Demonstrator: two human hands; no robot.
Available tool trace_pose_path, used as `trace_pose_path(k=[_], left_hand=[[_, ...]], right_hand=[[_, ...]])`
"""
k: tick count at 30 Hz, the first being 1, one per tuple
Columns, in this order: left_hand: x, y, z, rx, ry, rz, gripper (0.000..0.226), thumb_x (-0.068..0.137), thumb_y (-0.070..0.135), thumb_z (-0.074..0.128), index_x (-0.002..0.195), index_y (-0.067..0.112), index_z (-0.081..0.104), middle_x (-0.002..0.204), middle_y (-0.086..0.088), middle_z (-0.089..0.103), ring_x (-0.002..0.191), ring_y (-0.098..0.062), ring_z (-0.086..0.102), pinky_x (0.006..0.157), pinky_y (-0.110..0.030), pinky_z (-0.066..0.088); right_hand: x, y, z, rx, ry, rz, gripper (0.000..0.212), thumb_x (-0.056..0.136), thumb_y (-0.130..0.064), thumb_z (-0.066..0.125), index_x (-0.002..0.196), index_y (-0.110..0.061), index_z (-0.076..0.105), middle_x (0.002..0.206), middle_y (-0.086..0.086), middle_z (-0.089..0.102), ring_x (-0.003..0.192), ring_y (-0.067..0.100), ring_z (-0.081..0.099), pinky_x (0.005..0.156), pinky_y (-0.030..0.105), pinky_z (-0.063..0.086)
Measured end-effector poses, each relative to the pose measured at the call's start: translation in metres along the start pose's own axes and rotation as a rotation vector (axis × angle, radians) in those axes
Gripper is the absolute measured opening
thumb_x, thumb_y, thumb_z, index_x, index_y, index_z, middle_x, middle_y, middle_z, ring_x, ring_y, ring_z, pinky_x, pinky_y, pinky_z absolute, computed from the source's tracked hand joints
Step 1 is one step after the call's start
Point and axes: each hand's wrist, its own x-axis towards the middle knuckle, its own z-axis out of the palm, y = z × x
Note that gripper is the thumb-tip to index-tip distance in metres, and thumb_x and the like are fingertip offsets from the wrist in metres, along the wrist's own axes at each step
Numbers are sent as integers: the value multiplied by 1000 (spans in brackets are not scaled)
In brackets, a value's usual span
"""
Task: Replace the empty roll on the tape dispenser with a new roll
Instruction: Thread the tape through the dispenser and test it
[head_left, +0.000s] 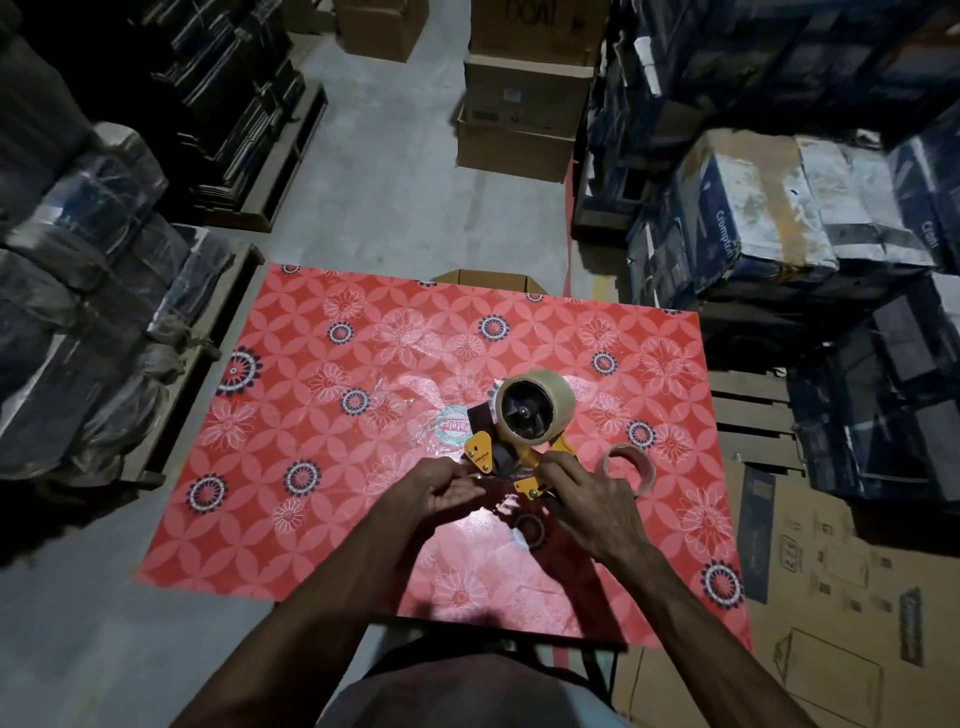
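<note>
A yellow tape dispenser (519, 462) lies on the red flowered table (311, 415), just beyond my hands. A full roll of clear tape (558, 402) sits on its black hub. My right hand (597, 499) grips the dispenser's handle from the right. My left hand (447, 488) is at the dispenser's front end, fingers pinched near the yellow plate; what it pinches is too faint to tell. The empty brown core (628, 465) stands on the table right of the dispenser, apart from it.
A crumpled clear wrapper with a round label (441, 423) lies left of the dispenser. Stacked cartons and wrapped bundles (753, 208) line both sides of the aisle. An open carton (483, 278) sits behind the table. Flattened cardboard (831, 597) lies at the right.
</note>
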Motion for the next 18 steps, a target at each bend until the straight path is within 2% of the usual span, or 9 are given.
trace_pose_path(k=[2, 4, 6, 8, 9, 12, 15, 18], left_hand=[[0, 5, -5, 39, 37, 68, 27, 107, -3, 52, 125, -20, 59, 61, -17, 74, 45, -22, 73, 39, -25, 57], [-3, 8, -12, 46, 22, 102, 26, 107, -2, 52, 124, -20, 60, 62, -17, 75, 46, -21, 74, 42, -26, 59], [-8, 11, -15, 39, 16, 151, 23, 107, -2, 52, 126, -11, 61, 69, -19, 75, 47, -20, 74, 45, -26, 61], [-6, 16, -20, 40, 18, 191, 16, 108, 0, 53, 122, 1, 60, 78, -19, 74, 49, -17, 73, 47, -25, 62], [-6, 18, -21, 42, 13, 190, 13, 108, 2, 53, 117, -3, 61, 80, -19, 74, 52, -17, 74, 51, -25, 63], [-3, 24, -27, 63, 12, 207, 19, 107, 3, 55, 106, -13, 66, 87, -22, 78, 62, -21, 78, 61, -30, 67], [-3, 30, -21, 102, 88, 292, 22, 106, -2, 55, 86, 1, 65, 77, -18, 70, 49, -14, 70, 47, -27, 61], [-3, 34, -14, 96, 155, 365, 20, 102, -4, 60, 85, 6, 63, 63, -12, 66, 38, -13, 61, 37, -26, 54]], right_hand=[[-3, 0, 5, 11, -9, -4, 53, 76, -21, 87, 117, -23, 53, 124, -8, 61, 48, 22, 57, 29, 29, 40], [-5, 0, 9, 36, -26, -4, 56, 78, -20, 85, 122, -23, 51, 129, -8, 55, 49, 23, 58, 29, 31, 41], [-5, -1, 11, 55, -46, -2, 60, 76, -15, 86, 124, -23, 50, 135, -6, 53, 48, 20, 58, 29, 29, 42], [-4, -4, 10, 75, -65, 4, 67, 71, -11, 88, 125, -23, 51, 137, -2, 55, 50, 19, 58, 30, 28, 43], [-4, -5, 10, 96, -85, 16, 69, 70, -11, 88, 127, -24, 51, 139, -2, 53, 54, 19, 61, 32, 29, 45], [-5, -8, 7, 176, -131, 35, 64, 76, -9, 79, 132, -27, 52, 147, -2, 44, 72, 26, 67, 47, 38, 55], [-3, -9, 6, 213, -149, -19, 47, 81, -7, 67, 124, -21, 56, 150, 4, 41, 91, 32, 67, 66, 43, 56], [5, -12, 5, 234, -182, -33, 51, 82, -8, 71, 128, -25, 59, 155, 7, 38, 106, 31, 62, 81, 44, 52]])
